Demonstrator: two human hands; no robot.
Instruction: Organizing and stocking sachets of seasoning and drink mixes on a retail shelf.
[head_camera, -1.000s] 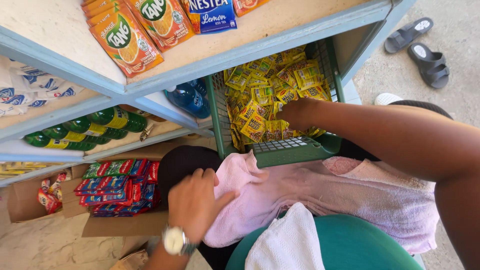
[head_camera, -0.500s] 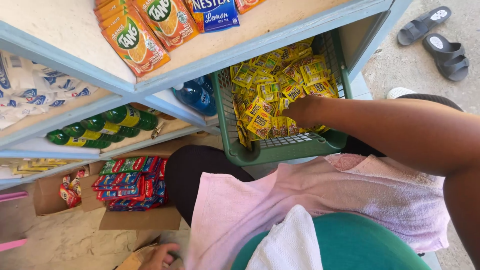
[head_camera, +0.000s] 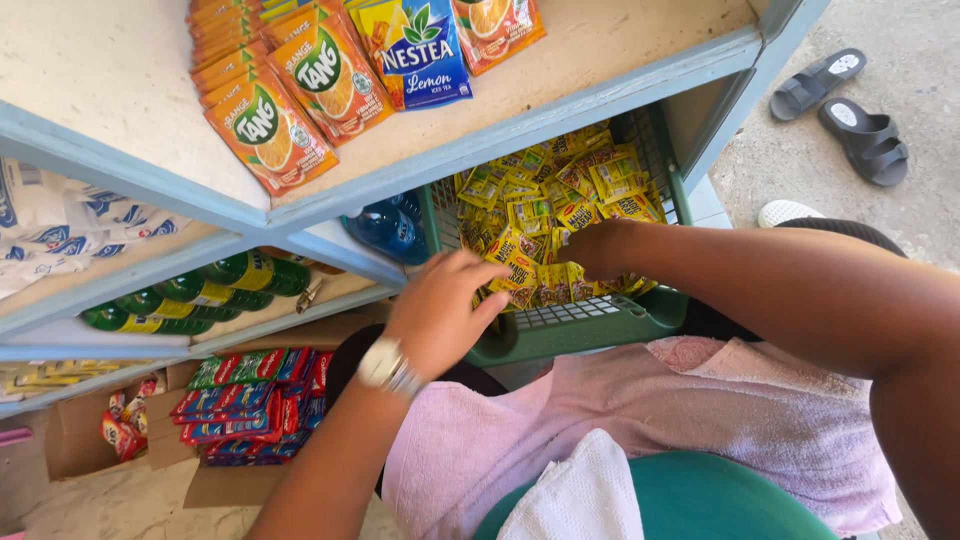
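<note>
A big blue-grey shelf unit (head_camera: 520, 135) fills the top of the view, with a pale board on top. A pink cloth (head_camera: 700, 420) lies over the person's lap, and a white towel (head_camera: 585, 495) rests on something green and round just below it.

A green basket (head_camera: 575, 325) sits on the lap, pushed partly under the top shelf. It is full of small yellow packets (head_camera: 560, 195) — lots of them, all in a heap.

Both hands are at the basket. The right hand (head_camera: 595, 248) is down among the yellow packets, with its fingers curled in; I cannot tell if it is holding one. The left hand (head_camera: 440, 305) wears a watch (head_camera: 385, 365) and reaches over the near left rim of the basket. Its fingers are bent and lightly spread, touching one yellow packet at the edge of the heap.

On the top board lie orange drink packets (head_camera: 290, 100) in a row, with one blue and yellow packet (head_camera: 415, 50) beside them. Green bottles (head_camera: 190, 295) lie on a lower shelf to the left, and a blue bottle (head_camera: 385, 225) sits just left of the basket. Red snack bags (head_camera: 250, 405) are stacked in a cardboard box — low on the left. Two dark sandals (head_camera: 845, 110) rest on the floor at the top right.
</note>
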